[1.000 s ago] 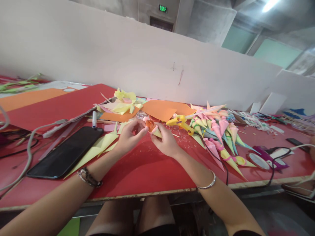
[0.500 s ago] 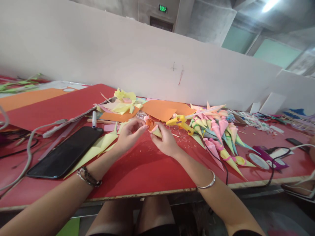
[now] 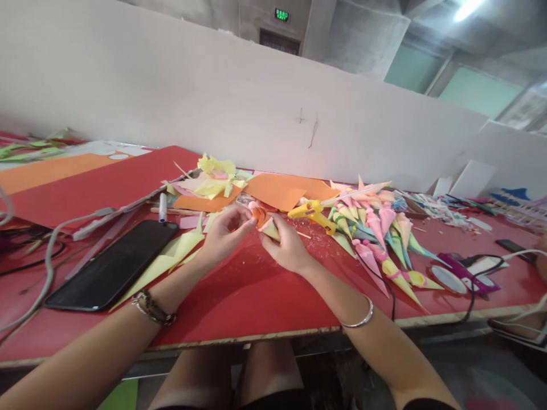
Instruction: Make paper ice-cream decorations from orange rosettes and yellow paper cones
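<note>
Over the middle of the red table, my right hand (image 3: 287, 245) is wrapped round a small pale yellow paper cone (image 3: 270, 229) topped with orange paper folds (image 3: 260, 217) and a pink ball. Touching the orange part from the left, my left hand (image 3: 228, 230) has its thumb and fingers pinched together. A yellow glue gun (image 3: 314, 214) lies just right of my hands. Further right is a heap of finished-looking pink, yellow and green paper cones (image 3: 376, 222).
A black phone (image 3: 113, 265) and yellow paper pieces (image 3: 179, 247) lie at the left. Orange sheets (image 3: 277, 191) and paper scraps are behind my hands. Cables, a tape roll (image 3: 448, 279) and a purple packet (image 3: 487, 283) lie at the right, before a white partition (image 3: 256, 102).
Both hands stay in nearly the same place. The cone has turned very slightly in my fingers.
</note>
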A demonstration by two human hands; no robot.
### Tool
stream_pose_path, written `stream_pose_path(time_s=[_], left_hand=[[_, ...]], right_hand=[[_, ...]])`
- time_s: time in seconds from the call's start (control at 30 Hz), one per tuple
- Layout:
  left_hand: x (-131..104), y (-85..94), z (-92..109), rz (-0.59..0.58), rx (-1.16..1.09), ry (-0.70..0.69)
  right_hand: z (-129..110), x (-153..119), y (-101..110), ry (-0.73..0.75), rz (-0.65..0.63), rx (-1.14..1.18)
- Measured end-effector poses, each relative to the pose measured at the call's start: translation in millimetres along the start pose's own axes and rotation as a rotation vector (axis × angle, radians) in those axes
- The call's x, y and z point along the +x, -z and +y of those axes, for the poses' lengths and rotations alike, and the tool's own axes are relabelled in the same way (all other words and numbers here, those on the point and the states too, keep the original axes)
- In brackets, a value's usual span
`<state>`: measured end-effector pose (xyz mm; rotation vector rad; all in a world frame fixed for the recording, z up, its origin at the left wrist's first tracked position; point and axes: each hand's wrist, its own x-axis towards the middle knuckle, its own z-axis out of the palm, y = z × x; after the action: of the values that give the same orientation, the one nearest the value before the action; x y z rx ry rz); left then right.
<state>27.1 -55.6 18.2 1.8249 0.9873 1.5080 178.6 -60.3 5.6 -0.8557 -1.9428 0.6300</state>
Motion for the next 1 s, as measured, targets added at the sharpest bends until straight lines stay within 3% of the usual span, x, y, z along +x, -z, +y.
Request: stream_pose_path(time_s=[0.47, 0.77, 1.0], left_hand=[[-0.2, 2.2, 2.2, -0.005, -0.015, 0.006], [-2.1, 2.9, -7.7, -0.144, -0.108, 0.007], [-6.8, -3.0, -12.0, -0.250, -0.006, -0.055]], right_hand=[[-2.7, -1.5, 0.0, 0.007, -0.012, -0.013], [-5.5, -1.0, -1.7, 0.034, -0.122, 0.216], [0.0, 0.2, -3.4, 0.003, -0.228, 0.299]])
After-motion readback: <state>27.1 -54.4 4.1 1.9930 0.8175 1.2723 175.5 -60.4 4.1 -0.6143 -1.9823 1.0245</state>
